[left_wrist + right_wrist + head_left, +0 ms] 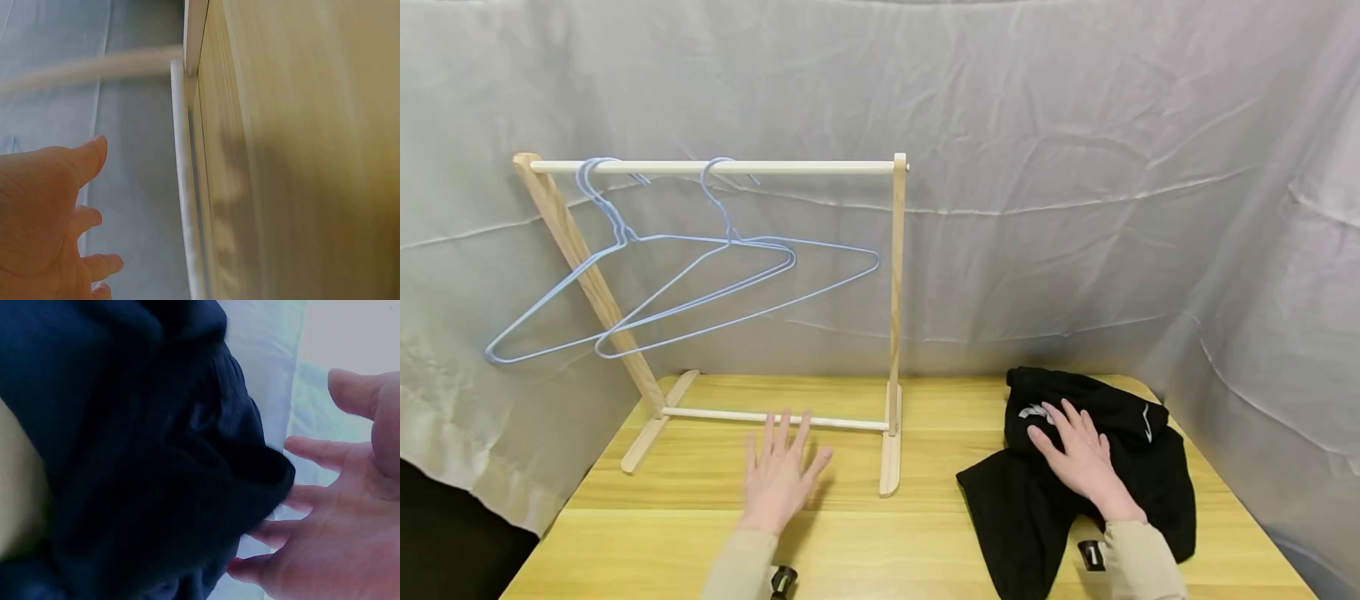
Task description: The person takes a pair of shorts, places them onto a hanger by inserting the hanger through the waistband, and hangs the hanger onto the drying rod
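Observation:
Black clothing (pixel 1037 508) with small white marks lies crumpled at the right of the table. Over its upper part is my right hand (pixel 1078 458), fingers spread; in the right wrist view the hand (pixel 337 506) is beside the dark cloth (pixel 150 456), and whether its fingertips touch it I cannot tell. My left hand (pixel 777 479), fingers spread and holding nothing, is above the table in front of the rack's white lower bar (pixel 842 423). The left wrist view has this hand (pixel 53 219) left of the bar (pixel 182 169).
A wooden rack (pixel 897 283) stands at the back left. Several blue hangers (pixel 700 296) hang from its white top rail (pixel 820 167), their hooks over it. Grey curtains (pixel 1045 250) surround the wooden table (pixel 880 542) at the back and sides.

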Action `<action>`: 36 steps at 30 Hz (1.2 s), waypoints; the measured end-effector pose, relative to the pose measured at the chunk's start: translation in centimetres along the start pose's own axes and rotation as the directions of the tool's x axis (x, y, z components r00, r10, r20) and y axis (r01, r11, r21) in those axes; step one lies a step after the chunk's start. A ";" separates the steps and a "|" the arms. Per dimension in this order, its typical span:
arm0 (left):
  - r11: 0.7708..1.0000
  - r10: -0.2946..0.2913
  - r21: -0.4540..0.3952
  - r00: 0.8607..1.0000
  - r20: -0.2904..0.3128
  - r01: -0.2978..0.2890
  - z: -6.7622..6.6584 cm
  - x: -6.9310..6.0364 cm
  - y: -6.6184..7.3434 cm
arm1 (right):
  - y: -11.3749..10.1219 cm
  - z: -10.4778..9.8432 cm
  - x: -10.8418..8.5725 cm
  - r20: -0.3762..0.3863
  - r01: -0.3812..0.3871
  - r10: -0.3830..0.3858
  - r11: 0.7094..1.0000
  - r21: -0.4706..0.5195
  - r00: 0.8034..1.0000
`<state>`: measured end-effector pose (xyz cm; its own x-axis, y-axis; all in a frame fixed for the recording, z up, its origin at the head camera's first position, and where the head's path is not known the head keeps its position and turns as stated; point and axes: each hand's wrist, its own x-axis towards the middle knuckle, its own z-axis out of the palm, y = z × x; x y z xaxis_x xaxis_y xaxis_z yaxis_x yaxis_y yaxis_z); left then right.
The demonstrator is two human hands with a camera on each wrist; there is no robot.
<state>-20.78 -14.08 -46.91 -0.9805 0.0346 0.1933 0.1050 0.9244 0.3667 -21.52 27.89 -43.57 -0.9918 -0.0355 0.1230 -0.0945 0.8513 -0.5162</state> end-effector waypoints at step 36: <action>0.875 0.485 -0.246 0.763 0.427 -0.418 5.5 2.1 15.7 | 6.9 -1.5 7.4 0.179 -0.007 0.053 0.969 -0.247 0.982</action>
<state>-22.13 2.60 -45.70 -0.7681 0.6371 -0.0637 0.5424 0.7003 0.4641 -29.36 34.31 -44.97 -0.9948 -0.0832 -0.0583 -0.0628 0.9546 -0.2913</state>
